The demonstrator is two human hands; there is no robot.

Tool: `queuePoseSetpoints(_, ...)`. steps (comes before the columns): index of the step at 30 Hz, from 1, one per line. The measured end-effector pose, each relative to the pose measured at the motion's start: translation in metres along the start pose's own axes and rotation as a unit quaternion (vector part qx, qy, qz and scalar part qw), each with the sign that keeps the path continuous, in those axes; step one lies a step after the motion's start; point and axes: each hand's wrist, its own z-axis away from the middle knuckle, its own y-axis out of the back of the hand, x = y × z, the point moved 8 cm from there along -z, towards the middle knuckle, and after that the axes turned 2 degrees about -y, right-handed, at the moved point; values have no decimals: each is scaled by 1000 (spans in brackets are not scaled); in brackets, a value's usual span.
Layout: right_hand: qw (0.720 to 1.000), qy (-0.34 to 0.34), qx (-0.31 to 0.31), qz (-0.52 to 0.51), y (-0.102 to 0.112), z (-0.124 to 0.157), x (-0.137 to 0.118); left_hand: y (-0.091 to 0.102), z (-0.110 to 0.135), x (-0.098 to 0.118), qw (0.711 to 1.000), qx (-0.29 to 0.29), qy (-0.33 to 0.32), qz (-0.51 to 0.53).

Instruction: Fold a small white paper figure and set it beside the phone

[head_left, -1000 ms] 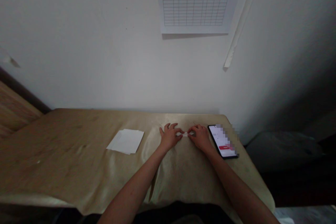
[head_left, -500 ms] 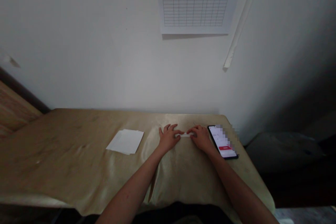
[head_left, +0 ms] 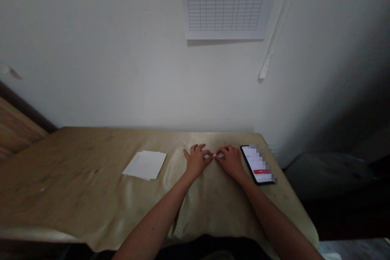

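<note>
Both my hands rest on the table covered with a shiny tan cloth [head_left: 91, 178], near its far edge. My left hand [head_left: 196, 159] lies with fingers spread, its fingertips pressing down on a small white piece of paper [head_left: 214, 155]. My right hand [head_left: 230, 159] meets it from the right, fingers curled onto the same white piece. Only a sliver of the paper shows between the fingertips. A small stack of white paper sheets [head_left: 145, 164] lies to the left of my left hand.
A black phone [head_left: 257, 164] with a lit screen lies just right of my right hand, near the table's right edge. A white wall stands right behind the table, with a printed grid sheet [head_left: 224, 2] pinned up. Dark furniture sits at the right.
My two hands have drawn closer together, so less of the white piece shows between the fingertips. The stack of sheets and the phone have not moved.
</note>
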Motion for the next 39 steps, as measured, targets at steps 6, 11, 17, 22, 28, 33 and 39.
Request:
queuePoseSetpoints(6,1000,-14,9,3,0,-1,-1,0,-1,0,1000,-7,5,2)
queuePoseSetpoints(11,999,-27,-12,-12,-2,-6,3,0,-3,-1,1000,-14,12,-10)
queuePoseSetpoints(17,998,-34,-35,-31,-5,-8,8,3,-4,-5,999,-32,25,-13)
queuePoseSetpoints(22,997,-30,-47,-47,-5,-9,11,7,-3,-8,999,-37,33,-14)
queuePoseSetpoints(28,997,-23,-45,-61,-4,-8,13,7,0,-13,999,-36,24,-15)
queuePoseSetpoints(33,998,-3,-40,-49,-4,-4,11,6,1,-15,999,-31,10,-12)
queuePoseSetpoints(39,999,43,-24,-6,-3,3,3,7,1,-13,999,-31,-11,-20)
